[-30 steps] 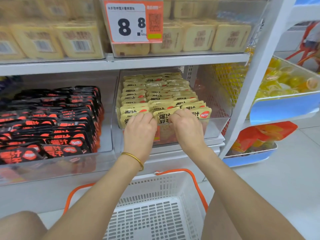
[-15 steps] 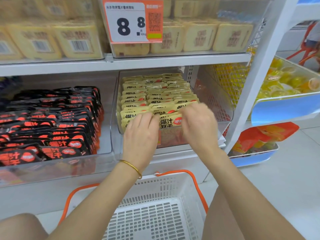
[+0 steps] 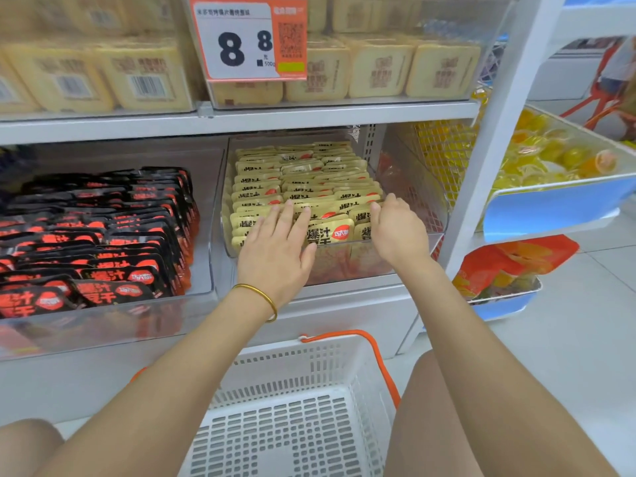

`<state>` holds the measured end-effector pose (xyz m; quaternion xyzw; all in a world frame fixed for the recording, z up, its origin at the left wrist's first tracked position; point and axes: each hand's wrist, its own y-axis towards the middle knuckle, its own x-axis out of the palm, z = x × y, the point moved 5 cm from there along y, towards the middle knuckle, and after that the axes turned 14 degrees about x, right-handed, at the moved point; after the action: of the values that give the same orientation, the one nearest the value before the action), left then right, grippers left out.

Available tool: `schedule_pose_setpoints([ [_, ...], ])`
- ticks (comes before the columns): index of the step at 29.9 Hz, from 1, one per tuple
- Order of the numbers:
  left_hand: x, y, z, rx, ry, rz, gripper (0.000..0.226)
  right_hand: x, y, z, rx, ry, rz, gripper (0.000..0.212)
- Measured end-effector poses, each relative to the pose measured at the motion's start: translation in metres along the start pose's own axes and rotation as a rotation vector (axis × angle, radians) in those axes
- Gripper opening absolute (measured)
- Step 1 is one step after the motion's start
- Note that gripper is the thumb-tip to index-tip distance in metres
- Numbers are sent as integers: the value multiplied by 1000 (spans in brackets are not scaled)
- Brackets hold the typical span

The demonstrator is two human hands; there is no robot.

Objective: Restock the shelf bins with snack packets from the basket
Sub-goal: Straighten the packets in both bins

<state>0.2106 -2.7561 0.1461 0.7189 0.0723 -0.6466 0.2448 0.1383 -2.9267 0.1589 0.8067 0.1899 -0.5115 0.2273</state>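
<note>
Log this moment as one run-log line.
left hand: flat on yellow packets | right hand: fingers curled at row's right end, grip unclear | clear bin: full | basket: visible part empty

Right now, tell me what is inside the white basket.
The white basket shows only bare slotted floor and walls; no packets are visible. Its near part runs out of frame, and the arms cover both side edges, so those parts cannot be checked.

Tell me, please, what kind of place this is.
Most likely a shop aisle. A price tag reading 8.8 hangs on the shelf, clear bins hold rows of identical yellow packets and black packets, and a white basket stands on the floor below.
</note>
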Motion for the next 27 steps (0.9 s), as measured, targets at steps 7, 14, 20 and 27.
schedule_pose_setpoints([
  [7,-3,-2,18,59,48,23,70,5,-31,-23,-214,-1,237,54],
  [14,-30,-23,-10,-96,232,53,73,18,-62,-45,-439,-64,301,53],
  [20,-13,-33,-6,-116,183,-171,65,28,-68,-51,-404,-107,130,57],
  [27,-84,-82,-64,-131,86,366,60,-7,-120,-145,-645,331,177,43],
])
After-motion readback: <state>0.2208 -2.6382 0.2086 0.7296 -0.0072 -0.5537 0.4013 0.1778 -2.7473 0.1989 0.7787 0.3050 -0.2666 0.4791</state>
